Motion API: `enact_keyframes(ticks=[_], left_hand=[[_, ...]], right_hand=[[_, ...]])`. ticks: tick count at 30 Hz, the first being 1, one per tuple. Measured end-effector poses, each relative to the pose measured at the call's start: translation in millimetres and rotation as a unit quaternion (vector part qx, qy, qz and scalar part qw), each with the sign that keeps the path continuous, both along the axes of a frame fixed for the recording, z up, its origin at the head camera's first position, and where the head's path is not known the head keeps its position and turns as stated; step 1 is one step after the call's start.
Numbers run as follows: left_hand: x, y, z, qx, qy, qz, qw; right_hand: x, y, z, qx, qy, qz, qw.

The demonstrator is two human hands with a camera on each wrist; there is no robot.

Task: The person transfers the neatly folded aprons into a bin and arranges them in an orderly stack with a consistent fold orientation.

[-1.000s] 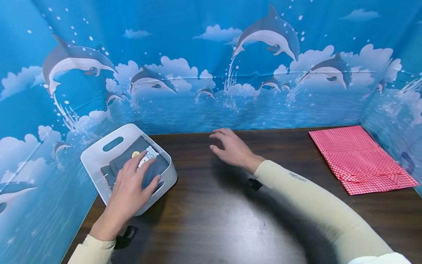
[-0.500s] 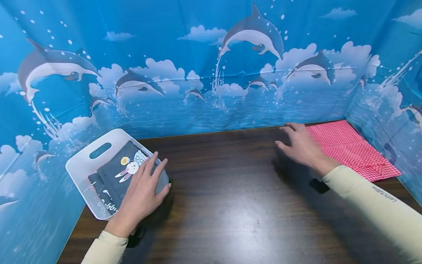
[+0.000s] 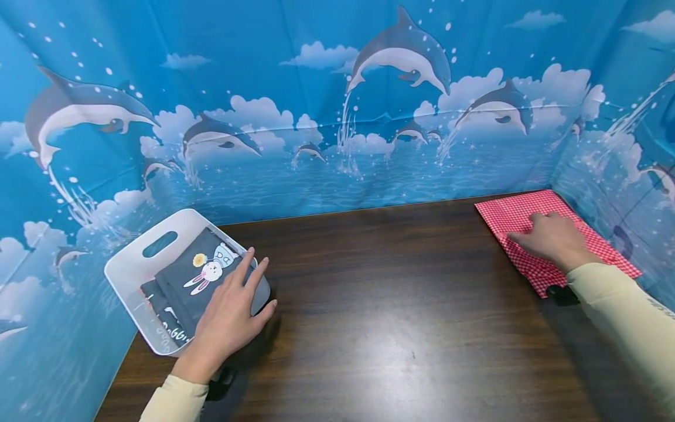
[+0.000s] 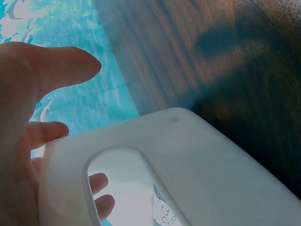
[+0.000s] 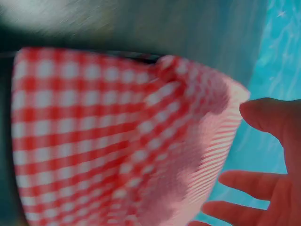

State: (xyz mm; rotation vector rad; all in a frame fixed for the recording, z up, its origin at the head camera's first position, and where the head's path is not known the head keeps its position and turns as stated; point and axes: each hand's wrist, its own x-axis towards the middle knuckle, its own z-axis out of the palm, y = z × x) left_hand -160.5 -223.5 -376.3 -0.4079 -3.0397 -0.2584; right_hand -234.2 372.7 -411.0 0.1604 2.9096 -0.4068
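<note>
At the left of the head view stands a white bin (image 3: 128, 274) with an oval handle hole. Inside it lies dark folded cloth (image 3: 184, 269) printed with a rabbit and lettering. My left hand (image 3: 229, 313) hovers at the bin's right side, fingers spread; in the left wrist view the bin wall (image 4: 211, 160) shows close to the fingers (image 4: 49, 131), and whether they touch it I cannot tell. A folded red-and-white checked cloth (image 3: 514, 214) lies at the far right. Over it is my right hand (image 3: 554, 240), fingers extended and apart from the cloth in the right wrist view.
A dark wooden table (image 3: 369, 305) stretches between the bin and the checked cloth. Behind and on both sides hangs a blue curtain (image 3: 295, 176) printed with dolphins, meeting the table's back edge.
My right hand has moved right, from the middle of the table to above the checked cloth. The left hand stays by the bin, shifted toward its right side. The head view has turned right.
</note>
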Motion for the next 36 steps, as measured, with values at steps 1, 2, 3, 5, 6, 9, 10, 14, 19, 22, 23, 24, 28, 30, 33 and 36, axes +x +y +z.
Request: enact_keyframes(ticks=[1, 2, 3, 5, 6, 9, 10, 14, 19, 22, 23, 24, 28, 30, 33, 36], left_hand=[[0.4, 0.4, -0.4, 0.001, -0.001, 0.001, 1.0], [0.7, 0.9, -0.7, 0.002, -0.002, 0.002, 1.0], [1.0, 1.3, -0.8, 0.003, -0.002, 0.003, 1.0], [0.8, 1.6, -0.7, 0.004, -0.002, 0.004, 1.0], [0.5, 1.7, -0.5, 0.005, -0.002, 0.005, 1.0], [-0.3, 1.6, 0.0, 0.008, -0.003, 0.007, 0.9999], [-0.5, 1.5, 0.1, 0.008, -0.003, 0.008, 0.9999], [-0.5, 1.6, -0.6, 0.007, -0.005, 0.011, 0.9999], [-1.0, 2.0, -2.7, 0.007, -0.004, 0.014, 0.9999], [-0.7, 1.8, -3.4, 0.008, -0.004, 0.015, 0.9999], [-0.7, 1.5, -3.6, 0.009, -0.004, 0.015, 0.9998], [-0.7, 1.2, -3.8, 0.01, -0.004, 0.015, 0.9998], [-1.1, 1.1, -4.0, 0.011, -0.005, 0.015, 0.9998], [-1.5, 1.3, -4.2, 0.011, -0.006, 0.016, 0.9998], [-1.8, 1.5, -3.3, 0.01, -0.008, 0.016, 0.9998], [-1.9, 1.5, -3.1, 0.01, -0.009, 0.016, 0.9998]], right_hand=[[1.3, 3.9, -1.4, -0.002, -0.011, 0.006, 1.0], [2.7, 7.1, -2.4, -0.005, -0.02, 0.01, 1.0], [3.7, 9.7, -3.4, -0.007, -0.029, 0.016, 0.999], [5.0, 12.9, -5.0, -0.011, -0.047, 0.016, 0.999], [5.6, 13.5, -5.7, -0.01, -0.051, 0.016, 0.999], [6.4, 11.4, -7.5, 0.0, -0.042, 0.013, 0.999], [6.0, 9.8, -8.3, 0.002, -0.04, 0.014, 0.999], [5.8, 0.1, -11.6, 0.012, -0.029, 0.027, 0.999], [6.6, -16.4, -17.3, 0.026, -0.012, 0.045, 0.999], [7.0, -28.7, -20.3, 0.033, -0.007, 0.056, 0.998], [7.5, -33.0, -21.0, 0.033, -0.006, 0.06, 0.998], [7.9, -37.3, -21.5, 0.032, -0.003, 0.064, 0.997], [11.1, -55.7, -23.0, 0.034, 0.005, 0.074, 0.997], [12.4, -64.9, -23.0, 0.036, 0.008, 0.08, 0.996], [14.0, -78.7, -22.0, 0.035, 0.013, 0.091, 0.995], [15.6, -90.8, -21.4, 0.028, 0.02, 0.108, 0.994]])
